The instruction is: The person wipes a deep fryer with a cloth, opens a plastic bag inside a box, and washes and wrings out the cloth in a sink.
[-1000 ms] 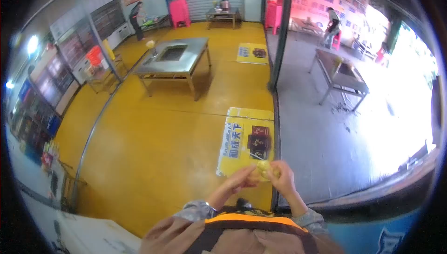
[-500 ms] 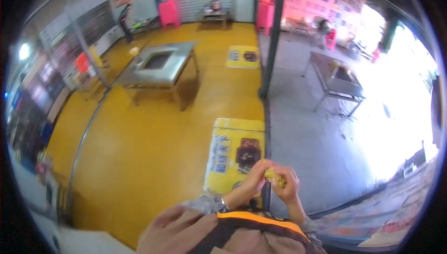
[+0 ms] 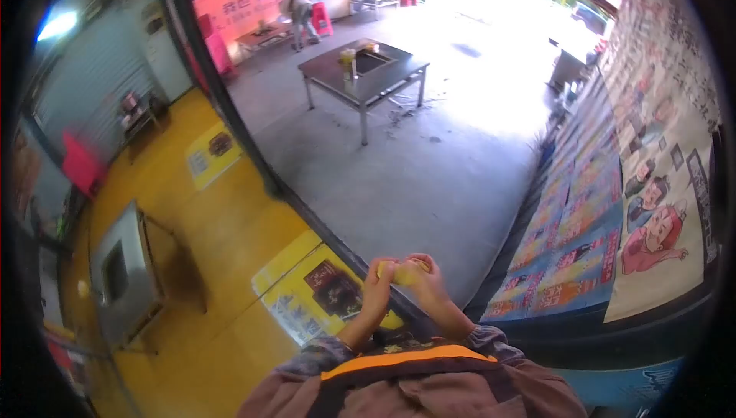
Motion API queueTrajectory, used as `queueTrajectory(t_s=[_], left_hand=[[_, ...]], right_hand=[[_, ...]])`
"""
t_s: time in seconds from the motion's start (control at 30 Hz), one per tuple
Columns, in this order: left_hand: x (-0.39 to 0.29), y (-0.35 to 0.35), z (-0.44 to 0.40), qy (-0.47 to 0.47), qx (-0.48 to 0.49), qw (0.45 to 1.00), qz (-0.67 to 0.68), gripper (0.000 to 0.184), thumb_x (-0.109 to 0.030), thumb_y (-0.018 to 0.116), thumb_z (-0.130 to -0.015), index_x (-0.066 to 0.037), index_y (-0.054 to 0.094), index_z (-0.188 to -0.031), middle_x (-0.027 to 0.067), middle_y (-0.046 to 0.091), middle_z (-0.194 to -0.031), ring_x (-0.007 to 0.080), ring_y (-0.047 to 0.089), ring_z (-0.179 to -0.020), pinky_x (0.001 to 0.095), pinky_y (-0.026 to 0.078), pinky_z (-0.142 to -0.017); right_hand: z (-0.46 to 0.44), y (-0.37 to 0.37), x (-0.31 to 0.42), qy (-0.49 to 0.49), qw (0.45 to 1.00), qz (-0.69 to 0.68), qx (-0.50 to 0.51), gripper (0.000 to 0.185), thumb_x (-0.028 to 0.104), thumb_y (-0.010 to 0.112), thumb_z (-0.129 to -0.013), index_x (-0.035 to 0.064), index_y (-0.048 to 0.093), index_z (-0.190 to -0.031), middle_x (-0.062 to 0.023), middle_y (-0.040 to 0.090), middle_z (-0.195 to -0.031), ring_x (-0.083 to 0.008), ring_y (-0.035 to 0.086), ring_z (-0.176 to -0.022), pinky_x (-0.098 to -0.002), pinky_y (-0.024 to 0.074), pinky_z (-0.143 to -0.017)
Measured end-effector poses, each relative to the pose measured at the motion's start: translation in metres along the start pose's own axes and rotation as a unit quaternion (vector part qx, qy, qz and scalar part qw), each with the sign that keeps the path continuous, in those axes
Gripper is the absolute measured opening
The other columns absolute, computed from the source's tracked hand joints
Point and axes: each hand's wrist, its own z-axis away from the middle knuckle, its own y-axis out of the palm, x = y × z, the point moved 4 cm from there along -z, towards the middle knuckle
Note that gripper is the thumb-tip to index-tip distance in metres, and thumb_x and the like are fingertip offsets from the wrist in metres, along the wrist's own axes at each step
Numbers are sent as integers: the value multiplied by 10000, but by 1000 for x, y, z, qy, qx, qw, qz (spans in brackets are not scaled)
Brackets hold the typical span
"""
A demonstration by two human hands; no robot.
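Note:
Both hands are closed on a small yellow bundle that looks like a bunched cloth (image 3: 404,271), held in front of my body at about waist height. My left hand (image 3: 376,283) grips its left end, and my right hand (image 3: 426,281) wraps round the right end. The two hands are close together, with the fingers partly covering the cloth. Beneath them lie the dark floor strip and the edge of a yellow printed floor mat (image 3: 285,289).
A metal table (image 3: 330,73) with a square opening stands ahead on grey floor; items rest on it. Another such table (image 3: 142,264) is at left on yellow floor. A dark post (image 3: 222,88) rises between. A person (image 3: 300,19) bends near a red stool. Printed banners (image 3: 583,211) line the right.
My view has swung to the right, so the grey floor and banners fill more of it. Both hands still hold the yellow cloth, now more level with each other.

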Motion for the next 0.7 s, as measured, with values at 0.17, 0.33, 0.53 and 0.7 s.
queueTrajectory(t_s=[0.17,0.33,0.53,0.7], left_hand=[[28,38,-46,-238,68,969,-26,411,-467,460,-883,-99,490,-1064,44,558,-895,134,534,-798,258,460,-635],[37,62,-87,-365,238,899,57,500,-538,450,-868,-61,525,-998,50,569,-839,156,554,-697,275,464,-590],[34,99,-136,-394,214,854,263,467,-508,423,-891,-75,575,-975,35,609,-818,151,591,-725,340,504,-635],[57,154,-181,-349,203,870,283,344,-428,474,-897,-102,570,-948,47,595,-833,157,584,-748,336,506,-671]], right_hand=[[-32,-42,48,-163,954,248,-49,172,94,620,-809,38,534,-947,-53,574,-864,-136,567,-810,-261,467,-713],[-55,-45,106,-323,832,450,29,196,120,642,-764,47,542,-916,-116,577,-875,-219,580,-803,-303,470,-719],[-87,-41,124,-471,672,489,295,198,99,653,-718,42,576,-890,-87,577,-905,-265,572,-870,-349,463,-808],[-109,-61,162,-480,685,480,263,170,31,620,-707,46,565,-867,-82,565,-958,-239,552,-931,-340,439,-863]])
